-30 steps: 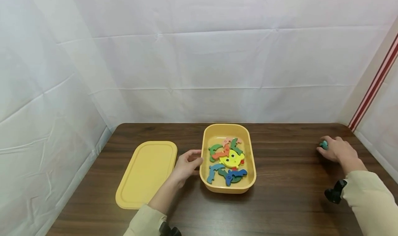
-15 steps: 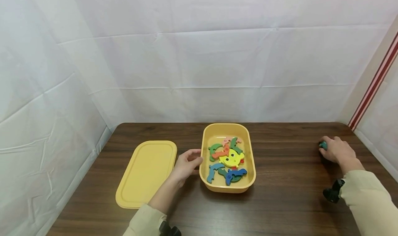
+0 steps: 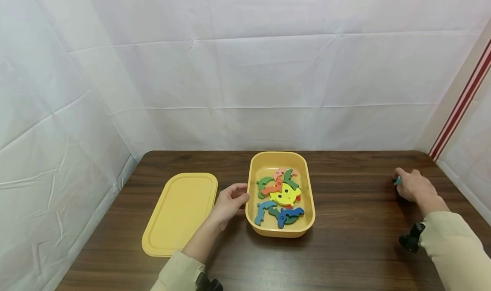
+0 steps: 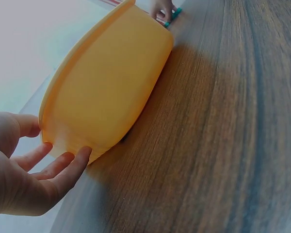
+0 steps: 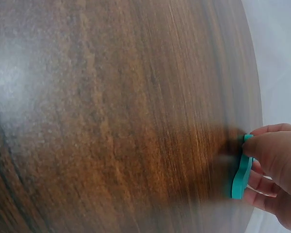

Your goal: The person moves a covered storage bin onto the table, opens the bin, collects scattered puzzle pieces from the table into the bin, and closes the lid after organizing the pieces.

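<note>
My left hand rests its fingertips and thumb against the left side of a yellow plastic box. In the left wrist view the fingers touch the outer wall without wrapping round it. Inside the box lie several coloured flat puzzle pieces, among them a yellow piece with a face, a dark blue piece and an orange piece. Far to the right, my right hand pinches a small teal wavy piece between thumb and fingers, at the tabletop. The hand partly hides this piece in the head view.
A flat yellow lid lies on the dark wooden table, left of my left hand. White cloth hangs behind the table and at both sides. Black wrist cameras sit on both cuffs.
My right hand has shifted slightly, and less of the teal piece shows in the head view. The left hand, box and lid stay where they were.
</note>
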`<state>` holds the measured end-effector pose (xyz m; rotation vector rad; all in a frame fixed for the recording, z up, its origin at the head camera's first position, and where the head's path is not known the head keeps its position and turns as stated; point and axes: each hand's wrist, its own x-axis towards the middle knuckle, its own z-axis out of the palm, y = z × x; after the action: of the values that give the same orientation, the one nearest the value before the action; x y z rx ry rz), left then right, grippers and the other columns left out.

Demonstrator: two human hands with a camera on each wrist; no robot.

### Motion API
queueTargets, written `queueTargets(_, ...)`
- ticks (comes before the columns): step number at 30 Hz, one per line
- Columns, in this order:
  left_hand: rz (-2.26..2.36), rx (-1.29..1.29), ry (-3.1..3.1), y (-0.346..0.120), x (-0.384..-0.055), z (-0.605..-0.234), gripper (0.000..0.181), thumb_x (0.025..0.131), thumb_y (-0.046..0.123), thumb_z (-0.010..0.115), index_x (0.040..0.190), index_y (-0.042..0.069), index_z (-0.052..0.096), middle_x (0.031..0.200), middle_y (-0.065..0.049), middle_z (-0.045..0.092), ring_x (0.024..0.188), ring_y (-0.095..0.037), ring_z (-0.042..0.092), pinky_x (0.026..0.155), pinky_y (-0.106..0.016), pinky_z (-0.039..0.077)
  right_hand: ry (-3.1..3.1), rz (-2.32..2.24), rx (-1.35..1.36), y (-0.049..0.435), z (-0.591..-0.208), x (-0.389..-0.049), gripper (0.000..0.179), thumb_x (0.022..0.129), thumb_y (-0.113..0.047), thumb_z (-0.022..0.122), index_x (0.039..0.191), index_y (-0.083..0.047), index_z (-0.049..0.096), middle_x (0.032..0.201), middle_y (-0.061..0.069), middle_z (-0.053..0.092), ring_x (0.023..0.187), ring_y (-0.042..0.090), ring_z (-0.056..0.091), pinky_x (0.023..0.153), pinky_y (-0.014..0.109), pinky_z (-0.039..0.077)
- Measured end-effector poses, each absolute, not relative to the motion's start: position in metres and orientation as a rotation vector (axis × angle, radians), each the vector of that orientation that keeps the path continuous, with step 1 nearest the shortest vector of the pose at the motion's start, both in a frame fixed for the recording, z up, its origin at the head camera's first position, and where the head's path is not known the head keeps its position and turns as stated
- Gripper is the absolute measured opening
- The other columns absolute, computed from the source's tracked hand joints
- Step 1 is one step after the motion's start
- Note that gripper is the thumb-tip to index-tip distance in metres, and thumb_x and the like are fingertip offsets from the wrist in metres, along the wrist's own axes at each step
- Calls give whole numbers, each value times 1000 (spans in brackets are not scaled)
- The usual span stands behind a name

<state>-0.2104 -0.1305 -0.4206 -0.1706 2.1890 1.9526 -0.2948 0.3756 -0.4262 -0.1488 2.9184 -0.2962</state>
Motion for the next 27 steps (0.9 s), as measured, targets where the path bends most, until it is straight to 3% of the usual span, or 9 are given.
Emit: queueTargets(27, 1949, -164, 2189, -131, -210, -420, 38, 89, 13, 56, 126, 4, 51, 117, -19, 57, 100, -26, 60, 71, -37, 56, 3023, -141, -470, 351, -417, -293, 30, 84, -4, 54, 111, -4, 42, 94, 36, 42, 58, 30, 48, 47, 39, 41)
